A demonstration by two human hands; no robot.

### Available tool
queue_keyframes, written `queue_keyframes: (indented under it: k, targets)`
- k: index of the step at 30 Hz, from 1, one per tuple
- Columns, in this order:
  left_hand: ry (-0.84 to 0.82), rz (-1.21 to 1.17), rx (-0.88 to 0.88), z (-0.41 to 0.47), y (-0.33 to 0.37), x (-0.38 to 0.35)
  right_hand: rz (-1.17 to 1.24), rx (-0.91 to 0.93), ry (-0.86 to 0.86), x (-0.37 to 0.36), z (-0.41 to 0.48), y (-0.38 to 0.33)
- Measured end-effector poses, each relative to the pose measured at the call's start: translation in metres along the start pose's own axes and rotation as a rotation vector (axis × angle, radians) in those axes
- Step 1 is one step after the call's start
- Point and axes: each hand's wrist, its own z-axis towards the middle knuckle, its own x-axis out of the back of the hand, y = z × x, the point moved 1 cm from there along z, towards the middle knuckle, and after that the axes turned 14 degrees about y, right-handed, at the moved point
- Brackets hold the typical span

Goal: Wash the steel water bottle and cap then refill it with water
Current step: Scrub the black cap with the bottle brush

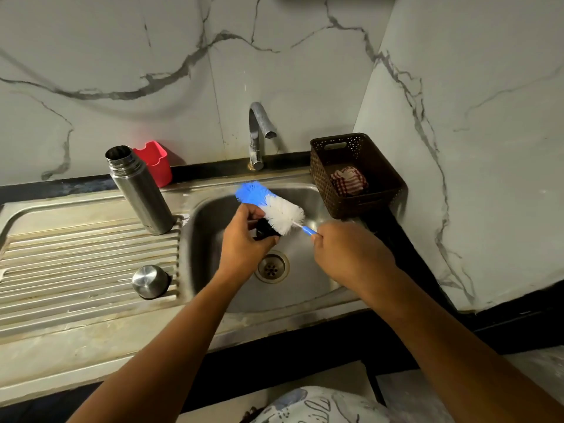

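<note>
Mid-frame over the sink point(207, 227), the left grip point(244, 239) clasps a black stopper point(265, 232) and the right grip point(345, 251) pinches the brush point(276, 206) by its handle. Rotating the stopper against the bristles should clean it best. The steel bottle point(139, 190) stands centre-left, with the cap point(150, 281) below it.

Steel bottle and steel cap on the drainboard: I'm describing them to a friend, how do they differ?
The steel bottle is tall and cylindrical; the steel cap is low and domed. The bottle stands open-mouthed at the back of the drainboard; the cap sits nearer its front. Both are shiny steel.
</note>
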Motion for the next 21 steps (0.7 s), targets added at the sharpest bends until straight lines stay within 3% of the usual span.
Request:
queue_keyframes:
  k: [7,12,21]
  targets:
    - [0.126,-0.111,0.172,0.014,-0.005,0.018,0.045,0.018,-0.028,0.002,-0.027,0.010]
    - [-0.065,-0.067,0.142,-0.008,0.009,-0.008,0.051,-0.039,0.027,-0.012,0.001,0.006]
    - [0.051,-0.395,0.774,0.021,-0.014,0.018,0.246,-0.002,0.087,0.002,-0.023,0.032]
